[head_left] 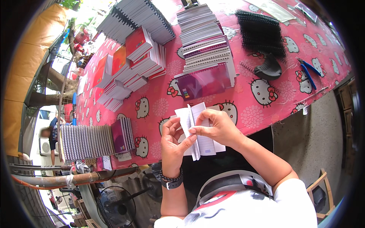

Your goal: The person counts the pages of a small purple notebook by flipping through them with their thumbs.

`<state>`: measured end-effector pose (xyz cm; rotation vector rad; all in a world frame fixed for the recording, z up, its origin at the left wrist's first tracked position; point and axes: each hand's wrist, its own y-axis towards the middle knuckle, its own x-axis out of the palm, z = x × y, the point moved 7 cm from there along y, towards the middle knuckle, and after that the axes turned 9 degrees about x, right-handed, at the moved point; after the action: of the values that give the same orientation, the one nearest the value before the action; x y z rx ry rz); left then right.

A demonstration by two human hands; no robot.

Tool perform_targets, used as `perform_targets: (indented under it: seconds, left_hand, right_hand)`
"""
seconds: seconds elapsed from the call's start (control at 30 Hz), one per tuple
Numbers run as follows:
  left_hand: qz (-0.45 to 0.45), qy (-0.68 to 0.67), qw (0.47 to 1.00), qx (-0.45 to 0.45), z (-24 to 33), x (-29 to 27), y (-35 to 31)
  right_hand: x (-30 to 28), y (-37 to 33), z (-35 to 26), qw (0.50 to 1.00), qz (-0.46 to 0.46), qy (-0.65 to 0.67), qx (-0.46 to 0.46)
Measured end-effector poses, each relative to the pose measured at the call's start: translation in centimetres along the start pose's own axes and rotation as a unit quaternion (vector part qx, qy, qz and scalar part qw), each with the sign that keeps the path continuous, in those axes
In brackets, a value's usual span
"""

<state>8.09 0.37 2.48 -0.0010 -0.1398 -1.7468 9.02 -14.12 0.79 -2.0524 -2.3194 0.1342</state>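
At the table's near edge point(279, 118), fingers point(211, 113) on pages point(207, 145)

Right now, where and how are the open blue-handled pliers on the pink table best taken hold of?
The pliers are probably best gripped around both handles, coming from the near right edge of the table: the handles splay toward that side, the jaws pointing away.

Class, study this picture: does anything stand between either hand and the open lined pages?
Nothing visible does: the left hand and the right hand both touch the lined pages directly. The nearest purple notebook lies beyond the pages on the table, not between them and the hands.
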Motion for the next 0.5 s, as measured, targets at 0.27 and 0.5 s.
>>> perform_targets:
  seconds: [0.27, 0.5]
  left_hand:
    - [0.007, -0.004, 1.0, -0.002, 0.0, -0.3, 0.0]
    - [0.013, -0.006, 1.0, 0.002, 0.1, -0.4, -0.1]
  right_hand:
    - [0.4, 0.0, 0.8, 0.997, -0.015, 0.073, -0.01]
    - [0.2, -0.3, 1.1, 0.995, -0.04, 0.079, 0.048]
